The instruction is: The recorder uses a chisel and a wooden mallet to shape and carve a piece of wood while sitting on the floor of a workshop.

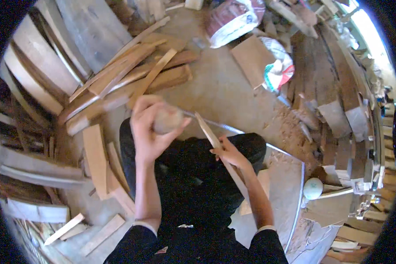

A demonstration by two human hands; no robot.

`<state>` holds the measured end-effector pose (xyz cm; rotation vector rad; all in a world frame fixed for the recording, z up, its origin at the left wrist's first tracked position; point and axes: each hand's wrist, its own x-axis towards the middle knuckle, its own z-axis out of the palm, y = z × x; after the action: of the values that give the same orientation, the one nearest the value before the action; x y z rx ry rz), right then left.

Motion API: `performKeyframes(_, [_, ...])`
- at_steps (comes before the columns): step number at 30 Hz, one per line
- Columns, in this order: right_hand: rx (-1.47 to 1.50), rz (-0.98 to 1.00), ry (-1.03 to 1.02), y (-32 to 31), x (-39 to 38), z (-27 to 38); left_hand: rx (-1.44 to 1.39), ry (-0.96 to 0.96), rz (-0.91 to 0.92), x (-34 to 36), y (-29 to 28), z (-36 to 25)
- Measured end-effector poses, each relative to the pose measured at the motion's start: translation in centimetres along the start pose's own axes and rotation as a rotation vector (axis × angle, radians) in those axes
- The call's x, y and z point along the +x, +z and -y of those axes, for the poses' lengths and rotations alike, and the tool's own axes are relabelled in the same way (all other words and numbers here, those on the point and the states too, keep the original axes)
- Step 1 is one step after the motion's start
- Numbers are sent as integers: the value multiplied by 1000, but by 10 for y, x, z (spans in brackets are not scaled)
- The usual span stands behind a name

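My left hand [146, 130] is raised and curled around a rounded grey-tan piece [168, 121], too smeared by motion to tell its kind. Closed around a long narrow wooden strip [208, 130], my right hand [233, 155] grips it partway along. The strip's pointed end faces up and away, towards the left, and its lower part slants down beside my right forearm. A gap separates the rounded piece from the strip's tip. Beneath both hands are my dark-clothed legs [185, 176].
Stacked boards [145, 72] lie ahead to the left, and short planks [97, 158] lie beside my left leg. A bulky sack [237, 22] and a cardboard sheet [252, 59] are at the far side. At the right are a pale ball [313, 188] and piled timber [339, 114].
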<state>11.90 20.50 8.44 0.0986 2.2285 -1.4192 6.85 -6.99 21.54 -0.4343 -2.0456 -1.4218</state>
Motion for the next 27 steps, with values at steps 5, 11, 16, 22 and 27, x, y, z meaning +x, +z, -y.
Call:
performKeyframes(5, [-718, -273, -262, 17, -18, 8, -124, -5, 218, -3, 29, -5])
performKeyframes(11, [-950, -125, -29, 10, -57, 13, -338, -51, 583, -7, 39, -4])
performKeyframes(16, [-968, -434, -263, 9, -102, -5, 1, 64, 669, -19, 62, 4])
performKeyframes(22, [-928, -507, 63, -1, -161, 5, -235, -32, 516, -12, 47, 14])
performKeyframes(27, [-1046, -299, 184, -28, -139, 29, -402, -108, 183, -14, 58, 26])
